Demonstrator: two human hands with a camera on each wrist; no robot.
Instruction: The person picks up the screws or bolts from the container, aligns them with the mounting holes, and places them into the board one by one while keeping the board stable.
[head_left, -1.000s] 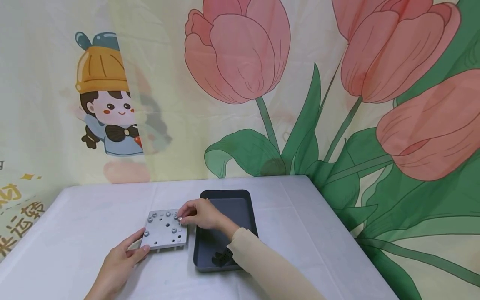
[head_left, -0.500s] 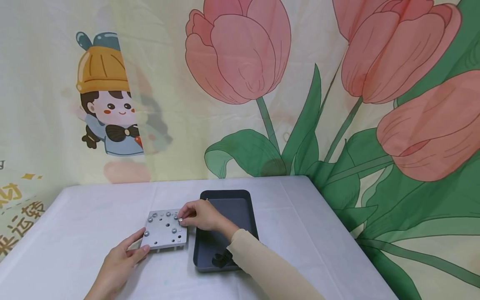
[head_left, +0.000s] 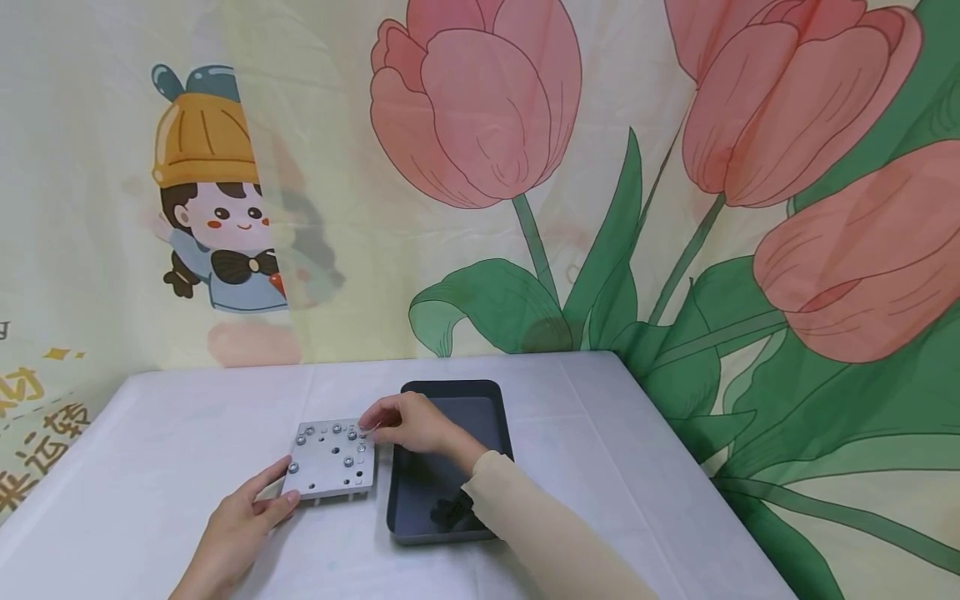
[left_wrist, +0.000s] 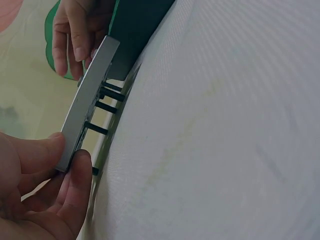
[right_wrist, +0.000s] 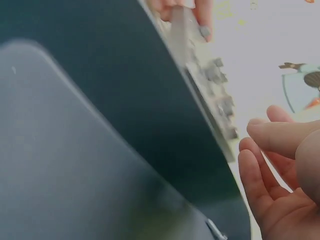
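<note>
My left hand (head_left: 243, 521) grips the near left corner of a silver metal plate (head_left: 324, 479), thumb on one face and fingers underneath. Several socket-head screws stand in the plate's holes, and the dark screw shanks (left_wrist: 96, 128) jut out below it. A screw (head_left: 362, 448) sits near the right edge. Just above that, at the far right corner, hovers my right hand (head_left: 416, 425), its fingers loosely bent. In the right wrist view the right fingertips (right_wrist: 257, 131) stand beside the plate's edge, with no object showing between them.
A dark grey tray (head_left: 468, 417) stands right of the plate, under my right forearm. Inside its near end lies a black object (head_left: 448, 512), partly covered by the sleeve. A small shiny metal piece (right_wrist: 216, 230) shows at the tray's edge. A white cloth (head_left: 187, 433) covers the table.
My right hand has let go of the screw at the plate's right edge and shifted slightly away toward the far corner. The left hand and plate have stayed put.
</note>
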